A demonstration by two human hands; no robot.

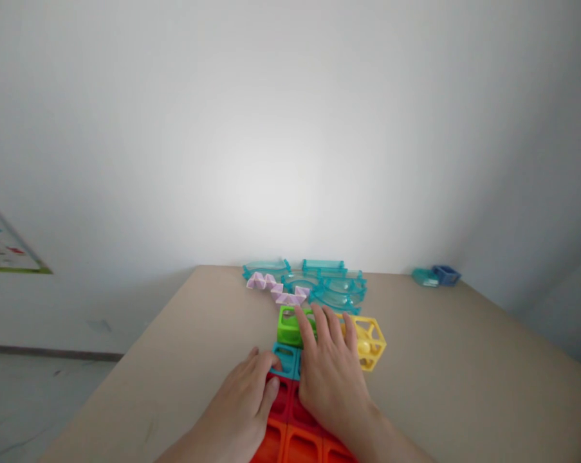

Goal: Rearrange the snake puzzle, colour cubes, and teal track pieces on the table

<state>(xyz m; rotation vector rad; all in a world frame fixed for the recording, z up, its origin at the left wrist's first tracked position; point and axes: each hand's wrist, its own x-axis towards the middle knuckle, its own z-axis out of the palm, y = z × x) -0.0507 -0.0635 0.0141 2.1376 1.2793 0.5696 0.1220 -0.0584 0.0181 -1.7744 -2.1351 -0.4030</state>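
Note:
Hollow plastic blocks lie in a group at the front middle of the table: orange blocks (302, 445) nearest, red blocks (279, 395) beyond them, then blue blocks (284, 361), a green block (288, 328) and a yellow block (370, 344) at the far right end. My left hand (242, 402) has its thumb and bent fingers on the left side of the blue and red blocks. My right hand (331, 373) lies over the blocks with its fingers spread across the green and yellow ones, hiding parts of them.
Translucent teal track pieces (341, 289) lie near the wall behind the blocks. Two light purple folded pieces (290, 294) sit beside them. At the table's back right corner are a teal piece (424, 277) and a dark blue block (446, 275). The table (184, 347) meets the wall behind.

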